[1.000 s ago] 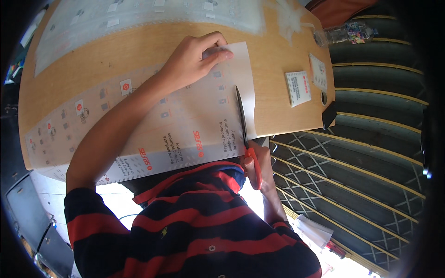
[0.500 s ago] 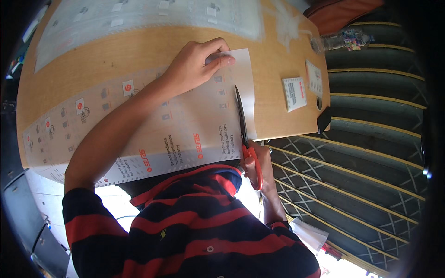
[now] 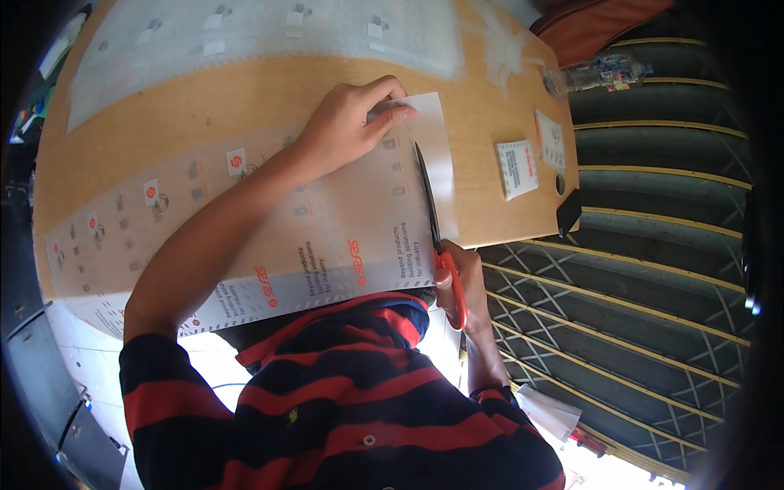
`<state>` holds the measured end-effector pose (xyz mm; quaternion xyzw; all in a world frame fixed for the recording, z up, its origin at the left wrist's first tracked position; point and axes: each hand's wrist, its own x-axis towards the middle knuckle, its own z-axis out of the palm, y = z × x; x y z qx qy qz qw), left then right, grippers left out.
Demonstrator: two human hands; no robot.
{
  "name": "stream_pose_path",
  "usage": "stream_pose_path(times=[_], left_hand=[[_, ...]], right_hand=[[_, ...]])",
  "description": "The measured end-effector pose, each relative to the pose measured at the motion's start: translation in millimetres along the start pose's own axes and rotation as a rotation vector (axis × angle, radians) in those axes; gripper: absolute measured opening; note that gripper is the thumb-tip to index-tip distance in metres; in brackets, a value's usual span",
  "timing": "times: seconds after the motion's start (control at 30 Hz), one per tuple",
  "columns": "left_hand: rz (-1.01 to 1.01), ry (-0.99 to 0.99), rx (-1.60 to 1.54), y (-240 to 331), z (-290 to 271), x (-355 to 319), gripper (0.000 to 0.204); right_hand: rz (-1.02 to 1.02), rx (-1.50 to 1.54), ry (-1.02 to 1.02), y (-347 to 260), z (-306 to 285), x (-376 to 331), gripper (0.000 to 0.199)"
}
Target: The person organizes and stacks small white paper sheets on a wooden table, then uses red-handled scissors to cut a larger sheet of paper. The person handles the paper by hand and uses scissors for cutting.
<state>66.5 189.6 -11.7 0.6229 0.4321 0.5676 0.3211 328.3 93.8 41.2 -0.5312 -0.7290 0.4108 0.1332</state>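
Observation:
A long translucent printed sheet [image 3: 343, 220] lies across the wooden table, its near edge hanging over the table's edge towards me. My left hand [image 3: 355, 122] pinches the far right corner of this sheet between thumb and fingers. Red-handled scissors [image 3: 449, 273] are in my right hand [image 3: 467, 282], low at the table's near edge. Their dark blades point away from me and lie along the sheet near its right end, where a pale strip [image 3: 441, 171] curls up beside them. Whether the blades are fully closed is hard to make out.
More printed sheets [image 3: 245, 49] are spread along the table's far side. At the right stand a small printed packet [image 3: 517, 169], another packet [image 3: 550, 139], a dark phone-like object [image 3: 569, 214] and a clear plastic bottle [image 3: 600, 75]. A ribbed dark shutter [image 3: 653, 188] is beyond the table.
The view has shifted slightly, so the table and sheet appear a little displaced. My left hand still grips the corner, and the scissors stay at nearly the same place on the sheet.

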Motion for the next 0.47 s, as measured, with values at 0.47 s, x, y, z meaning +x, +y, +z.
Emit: stream_pose_path(times=[0.47], left_hand=[[0.078,0.053,-0.004,-3.1,1.3,0.3,0.016]], right_hand=[[-0.004,-0.021,-0.016,2.8,-1.8,9.7,0.085]])
